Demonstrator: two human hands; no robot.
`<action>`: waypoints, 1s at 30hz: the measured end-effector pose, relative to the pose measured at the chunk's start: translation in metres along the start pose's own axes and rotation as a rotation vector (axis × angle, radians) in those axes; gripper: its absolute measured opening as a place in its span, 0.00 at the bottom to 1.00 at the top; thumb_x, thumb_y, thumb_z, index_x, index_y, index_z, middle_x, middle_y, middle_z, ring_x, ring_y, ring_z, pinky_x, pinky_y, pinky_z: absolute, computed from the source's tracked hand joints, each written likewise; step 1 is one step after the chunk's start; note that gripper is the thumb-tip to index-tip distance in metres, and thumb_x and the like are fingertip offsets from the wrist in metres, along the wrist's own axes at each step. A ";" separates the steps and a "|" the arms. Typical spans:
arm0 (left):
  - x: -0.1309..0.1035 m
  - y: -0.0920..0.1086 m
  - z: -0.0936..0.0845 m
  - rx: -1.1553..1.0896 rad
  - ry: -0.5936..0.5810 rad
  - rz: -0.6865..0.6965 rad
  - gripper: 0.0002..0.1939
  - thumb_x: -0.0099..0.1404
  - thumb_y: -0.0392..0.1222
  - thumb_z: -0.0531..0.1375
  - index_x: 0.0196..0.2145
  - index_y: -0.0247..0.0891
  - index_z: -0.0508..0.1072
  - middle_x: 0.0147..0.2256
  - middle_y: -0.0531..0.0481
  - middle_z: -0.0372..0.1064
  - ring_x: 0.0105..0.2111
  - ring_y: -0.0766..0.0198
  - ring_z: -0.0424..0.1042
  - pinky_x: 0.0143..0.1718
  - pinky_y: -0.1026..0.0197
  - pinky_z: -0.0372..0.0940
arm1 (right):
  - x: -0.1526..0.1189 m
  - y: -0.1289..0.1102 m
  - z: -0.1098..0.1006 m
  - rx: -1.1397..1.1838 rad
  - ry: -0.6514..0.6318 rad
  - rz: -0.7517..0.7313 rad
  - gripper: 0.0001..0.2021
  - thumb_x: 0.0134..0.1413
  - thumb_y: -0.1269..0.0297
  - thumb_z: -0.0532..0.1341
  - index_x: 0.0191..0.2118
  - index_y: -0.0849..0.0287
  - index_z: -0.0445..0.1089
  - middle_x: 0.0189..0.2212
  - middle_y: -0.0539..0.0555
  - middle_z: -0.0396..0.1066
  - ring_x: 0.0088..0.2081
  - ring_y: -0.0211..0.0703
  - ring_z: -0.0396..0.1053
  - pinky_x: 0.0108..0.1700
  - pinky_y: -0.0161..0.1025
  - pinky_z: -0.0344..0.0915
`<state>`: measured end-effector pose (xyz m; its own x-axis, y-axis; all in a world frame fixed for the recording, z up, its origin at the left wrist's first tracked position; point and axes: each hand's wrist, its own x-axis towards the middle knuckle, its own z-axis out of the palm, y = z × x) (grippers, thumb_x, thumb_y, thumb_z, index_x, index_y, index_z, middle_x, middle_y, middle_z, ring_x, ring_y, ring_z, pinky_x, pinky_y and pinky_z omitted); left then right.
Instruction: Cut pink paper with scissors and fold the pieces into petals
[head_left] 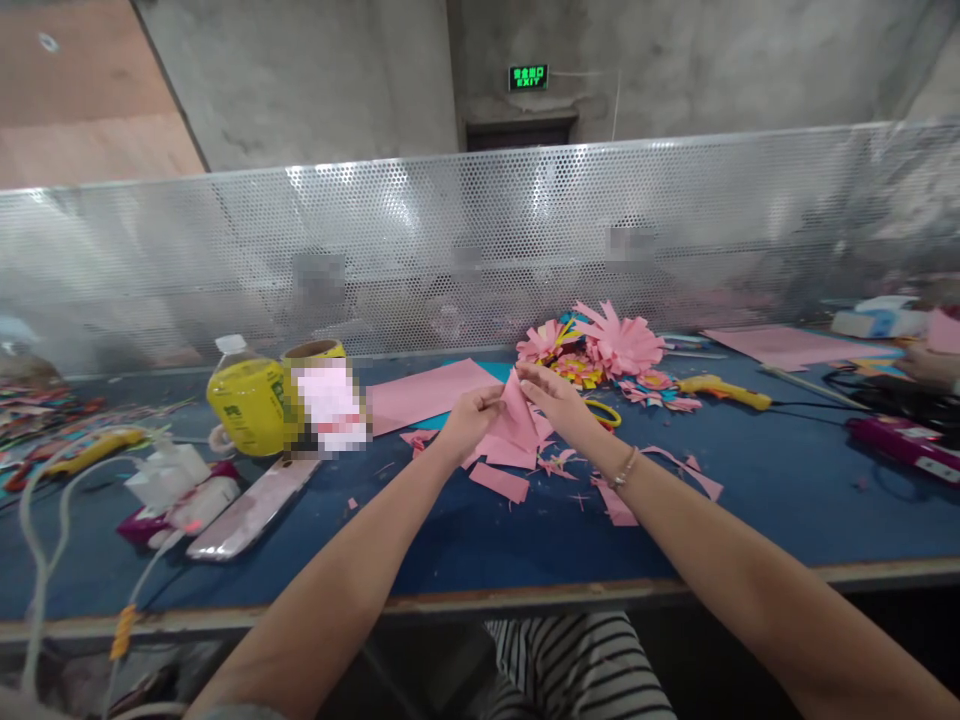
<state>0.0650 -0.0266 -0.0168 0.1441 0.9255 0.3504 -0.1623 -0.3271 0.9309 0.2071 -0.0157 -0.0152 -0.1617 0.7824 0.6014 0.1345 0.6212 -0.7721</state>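
Folded pink paper: I see it (519, 415) raised to a point between my two hands, above the pink sheets and scraps.
Left hand: my left hand (476, 415) has its fingers closed narrowly on the paper's left side; too hard a pinch could dent it (thin stuff, by the look of it).
Right hand: my right hand (553, 392) has its fingers bent at the upper right edge; I can't tell whether they grip or merely steady it. Uneven pressure could skew the fold.
Loose scraps: a pink offcut (499, 483) lies just below on the worktop (480, 545); my wrists could sweep such bits about.
Bracelet: it (624, 468) sits near a curved pink strip (694, 470) and could snag it.
Paper flowers: their fringes (619, 340) stand just beyond my right hand, so a careless reach could crush them.
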 end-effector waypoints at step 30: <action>-0.003 -0.003 0.000 0.312 -0.084 0.235 0.11 0.48 0.38 0.58 0.32 0.36 0.71 0.32 0.47 0.70 0.33 0.64 0.67 0.37 0.62 0.60 | 0.002 0.001 -0.004 0.529 0.053 0.231 0.09 0.36 0.63 0.62 0.28 0.60 0.67 0.23 0.48 0.67 0.26 0.32 0.64 0.33 0.34 0.63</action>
<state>0.0648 -0.0286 -0.0210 0.2200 0.8040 0.5525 0.1020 -0.5822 0.8066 0.2105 -0.0133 -0.0139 -0.1355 0.9048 0.4037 -0.3488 0.3379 -0.8742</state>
